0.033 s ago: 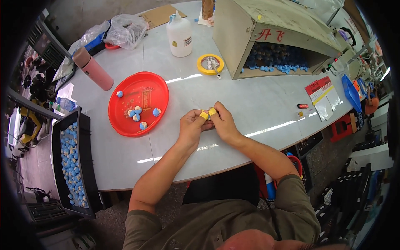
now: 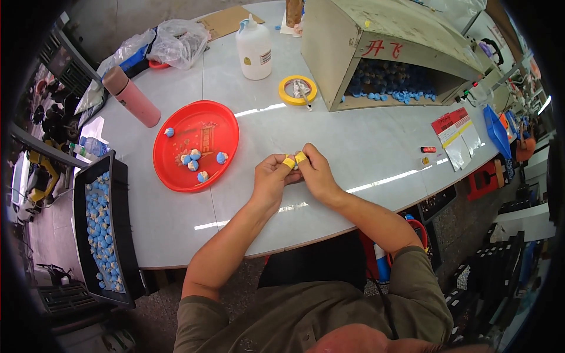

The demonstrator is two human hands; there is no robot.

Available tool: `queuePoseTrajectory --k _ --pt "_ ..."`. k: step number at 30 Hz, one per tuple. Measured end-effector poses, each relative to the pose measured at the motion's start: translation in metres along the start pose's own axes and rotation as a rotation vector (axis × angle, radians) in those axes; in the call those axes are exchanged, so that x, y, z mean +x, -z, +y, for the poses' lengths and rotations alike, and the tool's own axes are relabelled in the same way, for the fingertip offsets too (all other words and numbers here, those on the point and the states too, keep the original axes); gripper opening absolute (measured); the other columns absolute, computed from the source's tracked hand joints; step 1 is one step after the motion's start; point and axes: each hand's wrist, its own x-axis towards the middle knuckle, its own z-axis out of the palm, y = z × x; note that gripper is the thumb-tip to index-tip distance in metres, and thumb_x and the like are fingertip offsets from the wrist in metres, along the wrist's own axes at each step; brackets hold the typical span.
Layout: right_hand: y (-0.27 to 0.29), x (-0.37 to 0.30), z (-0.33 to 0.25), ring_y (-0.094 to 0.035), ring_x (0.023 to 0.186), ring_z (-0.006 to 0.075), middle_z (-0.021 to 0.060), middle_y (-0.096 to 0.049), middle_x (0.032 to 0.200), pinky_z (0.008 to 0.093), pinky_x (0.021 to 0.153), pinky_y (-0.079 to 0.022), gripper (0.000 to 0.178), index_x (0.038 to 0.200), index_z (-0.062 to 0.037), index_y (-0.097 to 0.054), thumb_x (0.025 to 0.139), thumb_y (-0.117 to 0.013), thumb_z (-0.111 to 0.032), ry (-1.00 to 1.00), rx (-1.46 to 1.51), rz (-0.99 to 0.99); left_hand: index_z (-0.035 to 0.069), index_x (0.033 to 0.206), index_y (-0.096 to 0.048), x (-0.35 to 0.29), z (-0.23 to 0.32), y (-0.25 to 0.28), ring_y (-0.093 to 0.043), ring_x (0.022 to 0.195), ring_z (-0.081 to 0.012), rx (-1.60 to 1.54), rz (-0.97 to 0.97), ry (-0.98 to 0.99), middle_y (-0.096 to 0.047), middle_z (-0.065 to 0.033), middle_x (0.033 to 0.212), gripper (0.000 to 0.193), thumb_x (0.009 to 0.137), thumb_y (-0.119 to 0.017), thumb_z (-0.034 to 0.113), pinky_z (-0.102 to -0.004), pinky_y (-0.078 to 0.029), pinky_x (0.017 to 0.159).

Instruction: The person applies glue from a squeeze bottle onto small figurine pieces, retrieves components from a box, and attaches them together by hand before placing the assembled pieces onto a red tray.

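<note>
My left hand (image 2: 273, 176) and my right hand (image 2: 316, 175) meet above the table, thumbs side by side and fingers curled in. Yellow tape wraps both thumb tips. Between them they pinch something small and pale, mostly covered by the fingers, so I cannot make out its kind. To the left lies a round red plastic tray (image 2: 170, 162) with several small blue-and-cream balls (image 2: 193, 157) in it. Many more such balls (image 2: 101, 229) fill a black bin (image 2: 125, 217) at the table's left edge.
A beige box (image 2: 326, 47) with blue pieces (image 2: 394, 82) inside stands at the back right. Behind my hands are a yellow tape roll (image 2: 283, 88) and a white squeeze bottle (image 2: 255, 56). A pink flask (image 2: 138, 105) stands back left; red-and-yellow papers (image 2: 453, 132) lie right.
</note>
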Motion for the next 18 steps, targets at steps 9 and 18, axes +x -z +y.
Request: queuePoseTrajectory --k 9,18 --pt "0.001 -0.004 -0.005 -0.039 0.067 0.0101 0.0036 -0.043 0.069 0.028 0.06 -0.039 0.023 0.078 -0.0036 -0.038 0.096 -0.047 -0.015 0.003 0.08 -0.023 0.0 0.1 -0.058 -0.001 -0.002 0.001 -0.065 0.085 -0.0182 0.02 -0.029 -0.008 -0.064 -0.0106 0.097 0.015 0.094 -0.057 0.013 -0.0309 -0.056 0.077" --pt "-0.001 -0.005 -0.011 -0.041 0.067 0.0103 0.0045 -0.045 0.07 0.0284 0.061 -0.04 0.022 0.078 -0.003 -0.037 0.096 -0.047 -0.013 0.024 0.055 -0.006 -0.002 0.096 -0.059 -0.001 -0.003 0.0 -0.064 0.077 -0.0165 -0.015 -0.016 -0.035 -0.065 -0.0104 0.092 0.017 0.093 -0.061 0.015 -0.0285 -0.055 0.073"
